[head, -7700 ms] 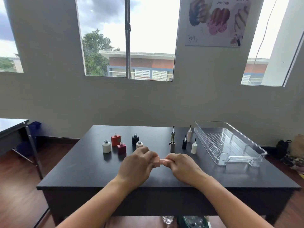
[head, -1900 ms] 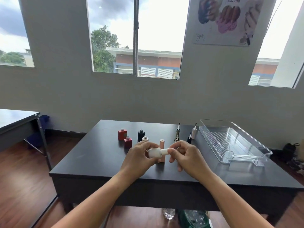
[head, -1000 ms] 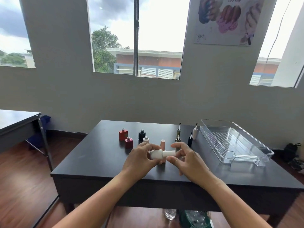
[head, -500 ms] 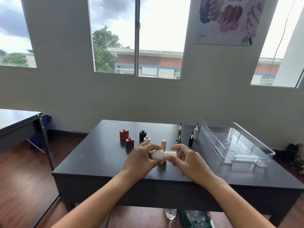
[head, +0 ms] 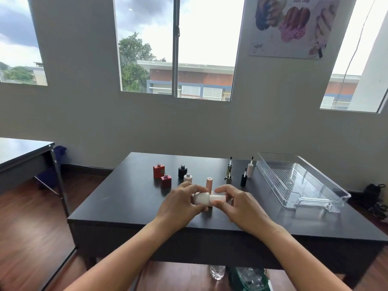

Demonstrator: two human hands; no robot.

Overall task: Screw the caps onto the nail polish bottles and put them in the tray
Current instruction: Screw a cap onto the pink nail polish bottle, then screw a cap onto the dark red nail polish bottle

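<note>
White bottle (head: 202,198), lying on its side in the air above the near middle of the black table (head: 130,198), long axis running left to right across the view. Left hand (head: 180,203) clamped around the body end; right hand (head: 237,203) pinched on the white cap (head: 218,198) at the other end, thumb under and fingers over. Cap and body meet in line, with no gap visible between them; how far the thread has seated cannot be told.

Pink bottle (head: 209,184), capped, upright on the table just behind the hands.

Four open bottles, upright, further back and to the left: large red bottle (head: 157,171), small red bottle (head: 166,181), black bottle (head: 182,171), pale bottle (head: 187,177).

Loose caps, standing with brushes up, back right: olive caps (head: 229,174), black cap (head: 243,180), cream cap (head: 249,170).

Clear tray (head: 327,185), holding no bottles, on the right side of the table, well apart from the hands.

Judgement: capping of the white bottle is in hand and the task is early. The tray lies to the right, on the cap end of the bottle's axis, so the right hand is the nearer one for the carry.
</note>
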